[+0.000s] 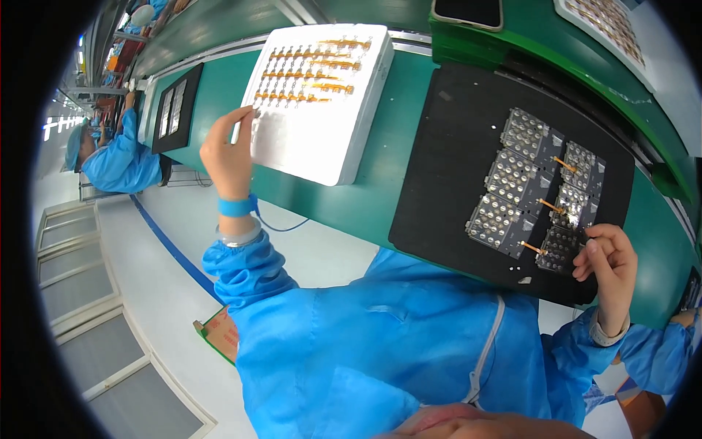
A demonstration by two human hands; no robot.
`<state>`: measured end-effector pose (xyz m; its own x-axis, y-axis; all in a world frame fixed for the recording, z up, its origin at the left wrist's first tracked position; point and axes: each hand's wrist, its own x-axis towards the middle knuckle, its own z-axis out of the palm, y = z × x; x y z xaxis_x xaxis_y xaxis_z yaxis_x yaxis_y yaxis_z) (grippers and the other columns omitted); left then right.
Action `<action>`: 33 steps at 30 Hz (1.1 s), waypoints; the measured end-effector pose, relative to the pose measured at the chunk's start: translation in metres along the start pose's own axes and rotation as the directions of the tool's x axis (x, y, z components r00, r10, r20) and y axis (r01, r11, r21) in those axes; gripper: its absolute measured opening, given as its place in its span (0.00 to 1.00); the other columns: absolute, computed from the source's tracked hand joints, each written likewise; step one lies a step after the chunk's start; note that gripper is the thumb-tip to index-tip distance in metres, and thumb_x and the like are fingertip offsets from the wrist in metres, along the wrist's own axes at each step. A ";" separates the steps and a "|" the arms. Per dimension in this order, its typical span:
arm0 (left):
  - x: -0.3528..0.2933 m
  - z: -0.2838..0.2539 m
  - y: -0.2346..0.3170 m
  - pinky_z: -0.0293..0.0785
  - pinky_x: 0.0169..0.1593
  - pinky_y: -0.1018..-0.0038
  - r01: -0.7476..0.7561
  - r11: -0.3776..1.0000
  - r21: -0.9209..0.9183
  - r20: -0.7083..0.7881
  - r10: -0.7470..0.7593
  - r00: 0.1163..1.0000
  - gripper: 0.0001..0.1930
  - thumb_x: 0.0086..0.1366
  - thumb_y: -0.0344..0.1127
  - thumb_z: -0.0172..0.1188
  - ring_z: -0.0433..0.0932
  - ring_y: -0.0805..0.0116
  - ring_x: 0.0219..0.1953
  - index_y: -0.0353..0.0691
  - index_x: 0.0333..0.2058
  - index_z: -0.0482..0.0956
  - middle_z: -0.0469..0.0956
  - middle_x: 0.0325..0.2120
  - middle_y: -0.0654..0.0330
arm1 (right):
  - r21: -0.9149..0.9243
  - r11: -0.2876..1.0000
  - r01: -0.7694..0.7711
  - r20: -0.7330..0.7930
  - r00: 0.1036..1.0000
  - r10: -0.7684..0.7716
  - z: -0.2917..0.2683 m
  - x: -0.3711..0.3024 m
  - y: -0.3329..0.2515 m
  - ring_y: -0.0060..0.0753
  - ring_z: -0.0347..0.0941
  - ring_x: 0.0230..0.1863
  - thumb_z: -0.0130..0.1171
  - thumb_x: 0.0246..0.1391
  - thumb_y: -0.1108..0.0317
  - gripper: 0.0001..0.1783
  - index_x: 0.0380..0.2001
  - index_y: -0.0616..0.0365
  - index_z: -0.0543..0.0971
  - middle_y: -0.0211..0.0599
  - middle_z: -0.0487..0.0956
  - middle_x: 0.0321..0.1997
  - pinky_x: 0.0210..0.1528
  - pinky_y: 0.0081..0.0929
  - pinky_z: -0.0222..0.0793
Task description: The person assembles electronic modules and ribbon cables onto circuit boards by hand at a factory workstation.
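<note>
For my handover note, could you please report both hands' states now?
Left hand: pinched closed beside white rectangular tray; contents unclear.
Right hand: partly curled; grip cannot be told.

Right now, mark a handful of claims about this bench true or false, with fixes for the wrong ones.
1. The left hand is at the left edge of the white tray. True.
2. The right hand is over the white tray. False: it is by the circuit boards on the black mat.
3. The blue wristband is on the right wrist. False: it is on the left.
4. Orange strips lie on the white tray. True.
5. The phone lies on the circuit boards. False: it lies beyond them.
</note>
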<state>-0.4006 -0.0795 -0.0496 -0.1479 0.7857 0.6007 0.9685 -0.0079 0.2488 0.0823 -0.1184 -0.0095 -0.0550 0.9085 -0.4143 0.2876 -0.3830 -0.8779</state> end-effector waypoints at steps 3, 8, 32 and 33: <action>0.016 -0.010 0.045 0.73 0.39 0.76 0.169 0.951 -0.257 0.094 -0.149 0.984 0.05 0.54 0.23 0.62 0.79 0.69 0.32 0.35 0.31 0.81 0.81 0.29 0.58 | -0.002 0.999 0.037 0.005 0.999 -0.037 0.000 0.001 -0.006 0.15 0.71 0.24 0.54 0.57 0.73 0.08 0.41 0.62 0.73 0.31 0.77 0.26 0.26 0.11 0.65; 0.027 -0.009 0.174 0.72 0.42 0.78 0.158 0.629 -0.762 0.403 0.269 0.875 0.06 0.53 0.22 0.64 0.79 0.70 0.34 0.32 0.31 0.81 0.81 0.29 0.57 | -0.035 0.879 0.475 0.112 0.876 -0.469 0.021 0.024 -0.015 0.29 0.71 0.50 0.63 0.49 0.72 0.20 0.46 0.61 0.73 0.38 0.75 0.47 0.53 0.26 0.65; 0.035 0.099 0.308 0.67 0.36 0.70 -0.480 0.368 -0.797 0.014 0.805 0.594 0.10 0.42 0.26 0.66 0.72 0.60 0.32 0.37 0.27 0.79 0.77 0.28 0.58 | 0.321 0.939 0.124 0.101 0.981 -0.164 -0.032 0.061 0.000 0.16 0.73 0.23 0.56 0.57 0.68 0.08 0.31 0.62 0.76 0.32 0.78 0.24 0.24 0.12 0.68; 0.034 0.101 0.307 0.67 0.36 0.69 -0.617 0.363 -0.699 -0.036 0.843 0.537 0.11 0.40 0.26 0.66 0.72 0.59 0.32 0.37 0.27 0.79 0.76 0.28 0.58 | 0.324 0.939 0.113 0.107 0.982 -0.155 -0.034 0.063 -0.002 0.16 0.73 0.23 0.56 0.57 0.68 0.08 0.31 0.62 0.76 0.32 0.78 0.24 0.24 0.12 0.68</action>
<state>-0.0882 0.0070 -0.0298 0.7301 0.3928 0.5592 0.3027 -0.9195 0.2507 0.1103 -0.0546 -0.0257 -0.2007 0.9337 -0.2965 -0.0461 -0.3113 -0.9492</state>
